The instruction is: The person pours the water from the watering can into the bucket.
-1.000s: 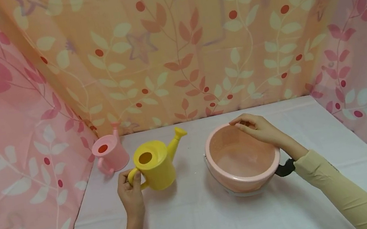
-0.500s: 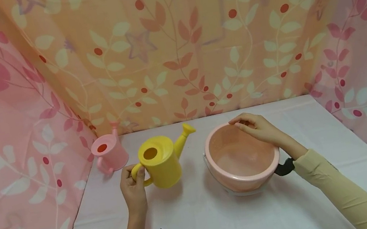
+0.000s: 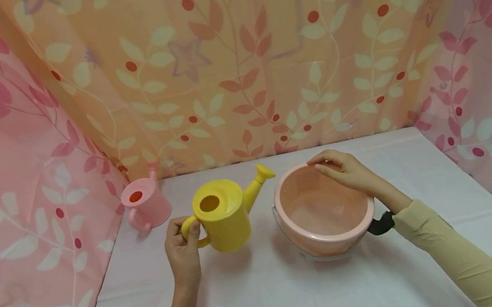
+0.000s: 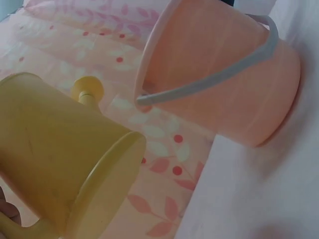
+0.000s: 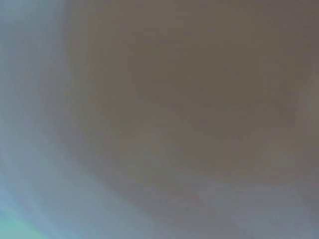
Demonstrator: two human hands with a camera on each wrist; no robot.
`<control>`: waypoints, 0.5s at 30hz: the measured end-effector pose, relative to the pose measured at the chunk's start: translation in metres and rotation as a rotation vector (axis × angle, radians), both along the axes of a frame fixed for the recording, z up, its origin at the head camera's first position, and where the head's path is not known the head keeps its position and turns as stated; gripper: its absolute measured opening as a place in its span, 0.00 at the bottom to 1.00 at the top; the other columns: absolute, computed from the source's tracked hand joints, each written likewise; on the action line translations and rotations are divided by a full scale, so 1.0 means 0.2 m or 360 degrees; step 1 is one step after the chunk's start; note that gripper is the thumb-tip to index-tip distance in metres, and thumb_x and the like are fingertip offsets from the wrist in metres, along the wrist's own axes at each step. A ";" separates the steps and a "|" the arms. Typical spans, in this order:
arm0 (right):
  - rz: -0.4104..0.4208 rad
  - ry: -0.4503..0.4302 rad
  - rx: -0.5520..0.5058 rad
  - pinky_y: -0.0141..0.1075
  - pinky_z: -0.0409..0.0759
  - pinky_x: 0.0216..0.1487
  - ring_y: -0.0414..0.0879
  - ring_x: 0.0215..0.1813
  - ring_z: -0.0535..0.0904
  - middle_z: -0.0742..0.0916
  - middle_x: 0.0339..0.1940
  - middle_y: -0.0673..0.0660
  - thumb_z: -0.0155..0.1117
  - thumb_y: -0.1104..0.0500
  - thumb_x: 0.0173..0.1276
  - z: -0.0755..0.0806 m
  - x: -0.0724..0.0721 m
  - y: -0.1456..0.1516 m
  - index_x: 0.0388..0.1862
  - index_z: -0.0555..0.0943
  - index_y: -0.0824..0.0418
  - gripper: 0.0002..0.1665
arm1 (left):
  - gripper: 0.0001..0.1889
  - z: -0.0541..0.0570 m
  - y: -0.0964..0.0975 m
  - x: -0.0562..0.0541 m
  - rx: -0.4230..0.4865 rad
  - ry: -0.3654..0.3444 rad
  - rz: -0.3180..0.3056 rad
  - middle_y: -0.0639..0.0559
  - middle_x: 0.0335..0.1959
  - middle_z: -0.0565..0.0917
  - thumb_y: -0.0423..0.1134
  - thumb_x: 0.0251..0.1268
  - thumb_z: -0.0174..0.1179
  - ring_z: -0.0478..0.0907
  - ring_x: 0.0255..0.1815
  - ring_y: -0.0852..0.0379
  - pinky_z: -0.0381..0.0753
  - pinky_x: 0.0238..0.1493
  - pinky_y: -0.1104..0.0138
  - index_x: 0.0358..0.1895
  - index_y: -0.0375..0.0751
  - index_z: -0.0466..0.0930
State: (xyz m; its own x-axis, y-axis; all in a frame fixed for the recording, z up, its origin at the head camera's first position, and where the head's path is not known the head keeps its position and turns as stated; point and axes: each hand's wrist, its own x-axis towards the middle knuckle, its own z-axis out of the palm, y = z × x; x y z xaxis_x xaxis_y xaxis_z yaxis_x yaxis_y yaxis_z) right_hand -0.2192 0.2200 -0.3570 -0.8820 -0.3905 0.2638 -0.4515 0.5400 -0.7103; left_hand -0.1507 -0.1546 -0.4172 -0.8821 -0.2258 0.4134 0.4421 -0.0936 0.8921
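Gripping the yellow watering can by its handle, the left hand had carried it to the right over the past second. In the head view the spout, which had pointed up a little way off from the pink bucket, now ended near its rim, and a gap between them showed in the left wrist view. The can hung clear of the white table, its underside in sight of that same camera, with the left thumb laid over the handle.

The right hand had kept its place, bent over the far right part of the bucket's rim. Whether its thumb and fingers pinched that rim could not be told; the right wrist view was only a blur. The bucket had stayed where it was on the table, its grey bail slung down along the side. Behind and to the left, the pink watering can had likewise stayed put, standing near the flowered cloth.
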 end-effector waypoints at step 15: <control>-0.0011 -0.0012 0.0039 0.52 0.67 0.62 0.54 0.62 0.70 0.80 0.55 0.60 0.57 0.62 0.68 0.01 0.01 -0.01 0.56 0.75 0.63 0.18 | 0.06 0.07 0.06 0.06 -0.0055 -0.0021 -0.0084 0.49 0.31 0.74 0.32 0.65 0.55 0.70 0.33 0.58 0.79 0.33 0.71 0.40 0.34 0.70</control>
State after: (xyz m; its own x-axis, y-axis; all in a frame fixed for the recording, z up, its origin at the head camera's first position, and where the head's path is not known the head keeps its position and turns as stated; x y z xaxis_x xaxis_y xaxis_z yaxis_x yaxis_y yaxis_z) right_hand -0.2175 0.2185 -0.3554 -0.8866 -0.3908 0.2474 -0.4424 0.5604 -0.7002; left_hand -0.1390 -0.1421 -0.4034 -0.8978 -0.1649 0.4084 0.4255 -0.0856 0.9009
